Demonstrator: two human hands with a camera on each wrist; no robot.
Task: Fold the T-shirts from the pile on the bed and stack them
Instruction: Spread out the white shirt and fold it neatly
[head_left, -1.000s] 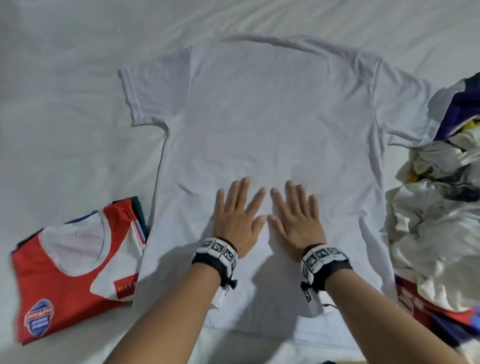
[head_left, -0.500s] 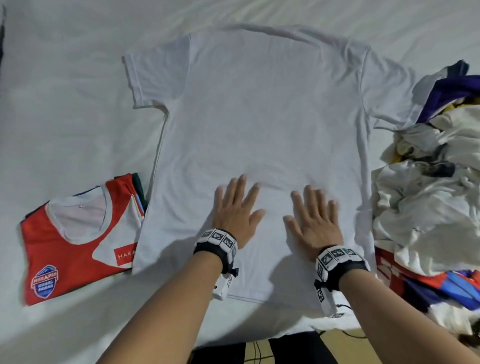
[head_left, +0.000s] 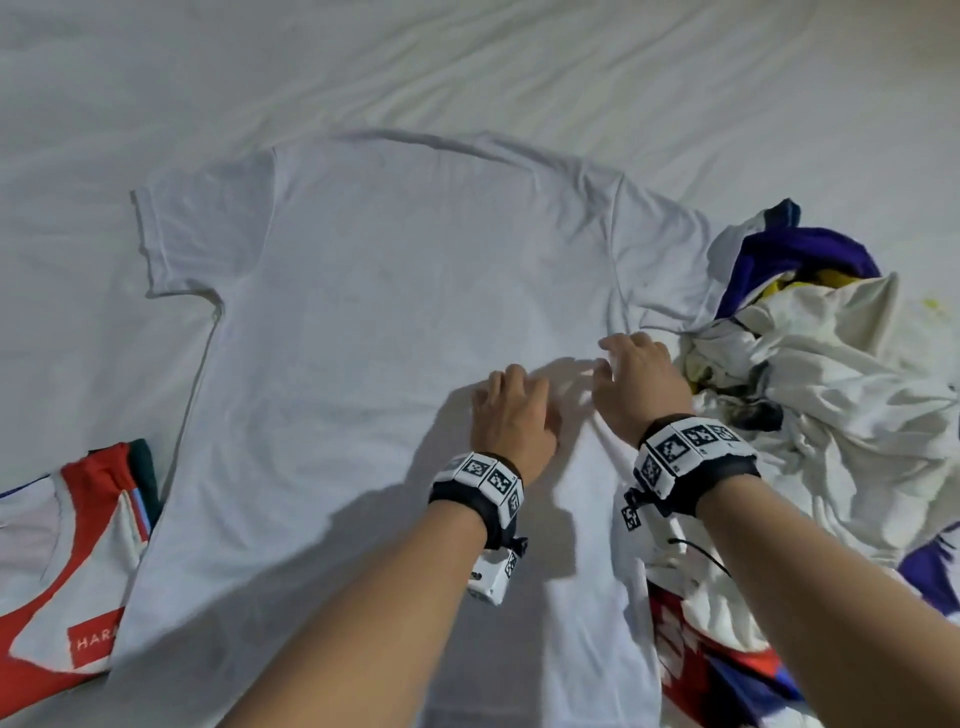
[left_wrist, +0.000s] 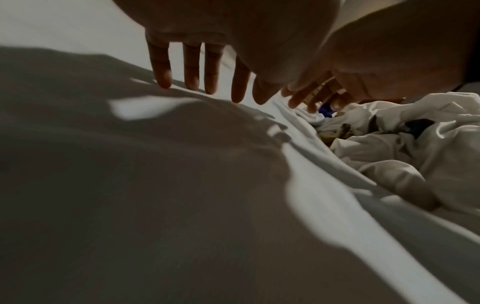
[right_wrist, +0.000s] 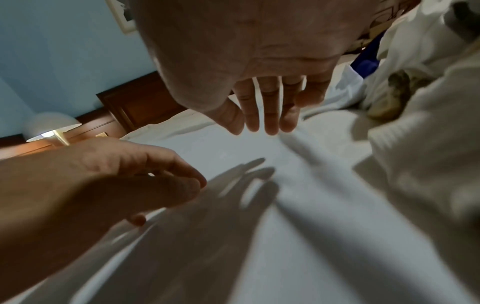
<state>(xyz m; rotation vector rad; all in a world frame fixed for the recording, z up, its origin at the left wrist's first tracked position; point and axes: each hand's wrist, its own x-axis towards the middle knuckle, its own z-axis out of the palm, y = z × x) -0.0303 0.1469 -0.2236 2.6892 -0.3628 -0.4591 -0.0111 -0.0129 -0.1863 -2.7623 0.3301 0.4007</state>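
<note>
White T-shirt (head_left: 395, 332) lies flat on the bed (head_left: 467, 67), collar away from you, long axis running straight out. Your right hand (head_left: 641, 387) is nearer its right sleeve (head_left: 660, 260); left hand (head_left: 511, 415) sits mid-body. Both hover relaxed, fingers extended, holding nothing.

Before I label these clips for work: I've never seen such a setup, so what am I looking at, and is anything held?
No machine: a person wears three cameras. The head view looks down at both hands; each wrist view looks along one hand's fingers. A white T-shirt lies spread flat on the bed. The left hand and right hand are over its right part, fingers straight or relaxed, holding nothing. A folded red and white shirt lies at the left, the unfolded pile at the right. The black bands with square markers carry the wrist cameras.
</note>
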